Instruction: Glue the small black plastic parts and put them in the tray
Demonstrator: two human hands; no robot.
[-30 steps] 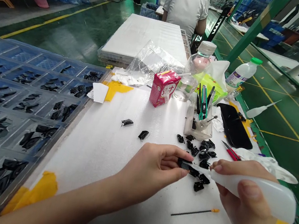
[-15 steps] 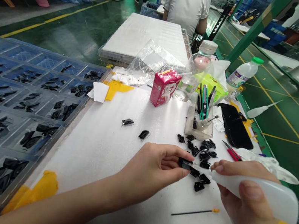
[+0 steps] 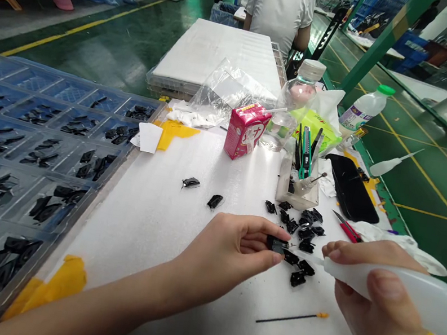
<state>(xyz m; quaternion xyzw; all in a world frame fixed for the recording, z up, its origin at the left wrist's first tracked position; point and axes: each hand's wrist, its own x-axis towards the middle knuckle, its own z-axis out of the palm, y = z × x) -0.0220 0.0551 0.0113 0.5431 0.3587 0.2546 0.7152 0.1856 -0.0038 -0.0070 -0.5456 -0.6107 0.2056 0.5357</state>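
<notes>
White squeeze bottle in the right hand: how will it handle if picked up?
The white plastic squeeze bottle is probably light and soft-walled, judging by its thin, translucent body, held in the right hand. Its thin nozzle looks like the most fragile part. Its rounded body seems apt to roll or tip if pushed.

A divided tray (image 3: 86, 207) sits left of the left hand (image 3: 230, 254); small parts (image 3: 307, 233) lie on the surface (image 3: 139, 233) ahead of the right hand (image 3: 380, 308), before a pen cup (image 3: 299, 189) and apparently a phone (image 3: 351, 183).

blk plastic clip (image 3: 277, 245), held up off table, white squeeze bottle (image 3: 394, 290), thin nozzle (image 3: 311, 257), tip right by clip
</notes>
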